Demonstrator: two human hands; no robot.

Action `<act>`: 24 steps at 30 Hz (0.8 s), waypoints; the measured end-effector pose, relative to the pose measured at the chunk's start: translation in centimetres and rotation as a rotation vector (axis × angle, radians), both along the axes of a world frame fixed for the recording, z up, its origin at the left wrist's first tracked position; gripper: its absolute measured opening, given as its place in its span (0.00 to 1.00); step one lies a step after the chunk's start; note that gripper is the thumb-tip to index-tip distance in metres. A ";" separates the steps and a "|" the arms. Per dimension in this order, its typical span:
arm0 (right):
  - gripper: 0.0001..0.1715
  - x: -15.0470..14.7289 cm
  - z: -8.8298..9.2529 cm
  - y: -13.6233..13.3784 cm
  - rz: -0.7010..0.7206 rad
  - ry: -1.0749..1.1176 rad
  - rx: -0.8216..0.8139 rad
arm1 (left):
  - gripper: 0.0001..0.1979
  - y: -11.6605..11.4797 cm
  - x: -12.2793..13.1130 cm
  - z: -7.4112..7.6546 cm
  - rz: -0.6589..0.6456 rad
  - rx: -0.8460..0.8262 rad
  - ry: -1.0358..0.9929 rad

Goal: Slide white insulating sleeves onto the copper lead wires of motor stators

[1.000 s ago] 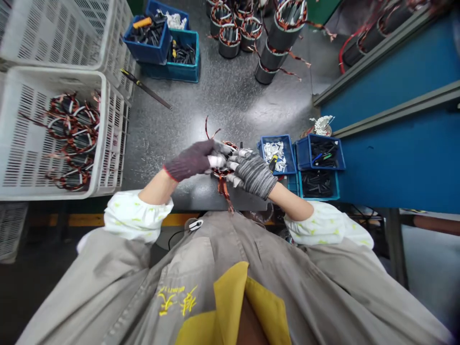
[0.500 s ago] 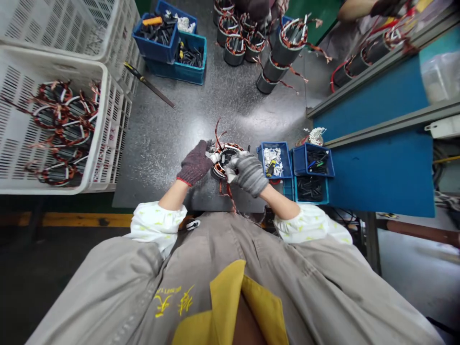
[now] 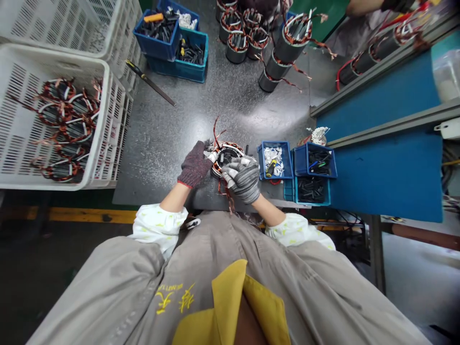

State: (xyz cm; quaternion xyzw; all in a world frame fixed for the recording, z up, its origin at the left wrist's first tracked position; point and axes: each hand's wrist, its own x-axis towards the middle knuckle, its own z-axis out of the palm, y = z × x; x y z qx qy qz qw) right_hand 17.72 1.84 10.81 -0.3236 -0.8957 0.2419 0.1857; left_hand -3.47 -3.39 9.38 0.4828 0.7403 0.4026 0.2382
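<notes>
One copper-wound black ring on the grey surface is being gripped at nine o'clock by the curled, maroon-gloved left hand; the half-curled, grey-gloved right hand, hold unclear, is being shifted toward four, uncovering its inside.

Head-worn view, forward and down, above workbench

Dark surface: copper-wound ring near middle; file left; teal bin far left; second teal bin near right; black cylinders far side.
</notes>
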 end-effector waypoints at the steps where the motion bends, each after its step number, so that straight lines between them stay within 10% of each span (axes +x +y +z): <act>1: 0.16 0.3 -0.4 -0.3 -0.063 0.121 -0.037 | 0.22 -0.1 0.1 0.0 0.009 0.007 -0.002; 7: 0.29 2.0 1.6 2.7 -0.307 0.655 -0.271 | 0.26 -0.3 0.6 -0.2 0.045 0.033 -0.024; 15: 0.22 -5.8 7.1 9.7 0.169 -0.445 0.065 | 0.26 -0.4 0.9 0.0 0.068 0.039 -0.020; 19: 0.17 -5.4 4.7 9.8 0.339 -0.215 0.081 | 0.26 -0.5 1.7 0.2 0.091 0.054 -0.039; 24: 0.18 -3.9 -0.4 10.5 0.099 0.321 -0.343 | 0.28 -0.2 1.9 0.2 0.113 0.050 -0.094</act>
